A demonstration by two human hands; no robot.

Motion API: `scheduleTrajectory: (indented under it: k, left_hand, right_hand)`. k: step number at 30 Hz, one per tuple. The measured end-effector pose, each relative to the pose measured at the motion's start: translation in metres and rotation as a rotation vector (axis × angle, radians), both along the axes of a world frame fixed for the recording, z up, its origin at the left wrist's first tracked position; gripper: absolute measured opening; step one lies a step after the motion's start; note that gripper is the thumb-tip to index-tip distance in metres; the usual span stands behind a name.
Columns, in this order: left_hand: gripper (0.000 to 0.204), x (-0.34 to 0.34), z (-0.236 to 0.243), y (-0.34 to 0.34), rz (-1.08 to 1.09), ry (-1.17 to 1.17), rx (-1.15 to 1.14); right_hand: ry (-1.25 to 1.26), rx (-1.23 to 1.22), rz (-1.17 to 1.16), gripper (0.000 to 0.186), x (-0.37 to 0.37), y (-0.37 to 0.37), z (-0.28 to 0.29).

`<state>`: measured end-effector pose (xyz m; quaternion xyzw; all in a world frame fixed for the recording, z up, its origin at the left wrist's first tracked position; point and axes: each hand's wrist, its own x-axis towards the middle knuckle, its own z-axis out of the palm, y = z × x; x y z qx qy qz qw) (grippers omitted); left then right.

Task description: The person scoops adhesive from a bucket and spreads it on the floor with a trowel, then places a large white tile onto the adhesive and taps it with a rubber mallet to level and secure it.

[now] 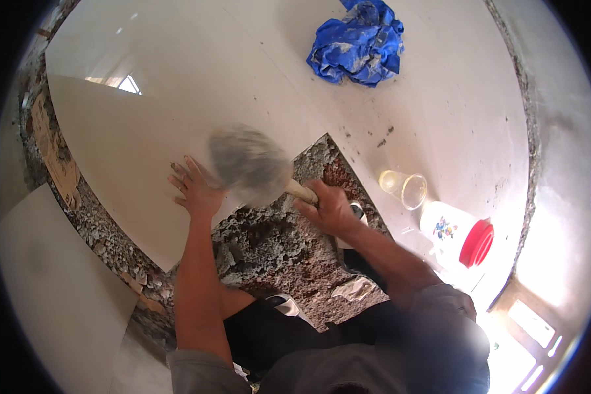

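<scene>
My right grip (328, 209) clasped the wooden-handled, broad-headed grey mallet (248, 164), blurred above the glossy cream floor tile (121, 167) where my left grip (201, 192) lay spread and empty, apparently at the tapping-down step, the next blow calling for care to clear the left grip.

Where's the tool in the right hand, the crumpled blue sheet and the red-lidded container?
Blurry grey tool (248, 163): head view, on its wide end.
Crumpled blue sheet (358, 47): head view, on its middle folds.
Red-lidded container (449, 230): head view, on its white side.
</scene>
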<state>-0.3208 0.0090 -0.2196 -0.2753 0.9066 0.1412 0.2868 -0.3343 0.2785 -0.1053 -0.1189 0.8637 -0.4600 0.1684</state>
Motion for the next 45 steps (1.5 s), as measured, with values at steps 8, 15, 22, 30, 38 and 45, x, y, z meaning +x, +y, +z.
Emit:
scheduleTrajectory:
  k: [8,15,22,30,38,45]
  left_hand:
    - [0.135,-0.005,0.014,0.005,0.021,0.026,0.006]
    - [0.138,-0.006,0.017,0.0,0.045,0.037,0.053]
    - [0.115,0.012,0.015,-0.017,0.01,0.147,0.033]
    - [0.083,0.05,-0.021,-0.089,0.371,0.194,-0.261]
    - [0.08,0.05,-0.018,-0.089,0.396,0.265,-0.244]
    - [0.079,0.053,-0.021,-0.089,0.417,0.318,-0.214]
  right_hand:
    - [-0.105,0.237,-0.233,0.044,0.05,-0.014,-0.067]
    - [-0.101,0.31,-0.175,0.045,0.04,-0.032,-0.071]
    - [-0.142,0.356,-0.095,0.044,0.03,-0.042,-0.055]
    - [-0.054,0.115,0.069,0.03,0.01,-0.096,-0.046]
    - [-0.04,0.285,0.214,0.026,0.003,-0.125,-0.067]
    - [-0.102,0.429,0.178,0.026,-0.011,-0.141,-0.061]
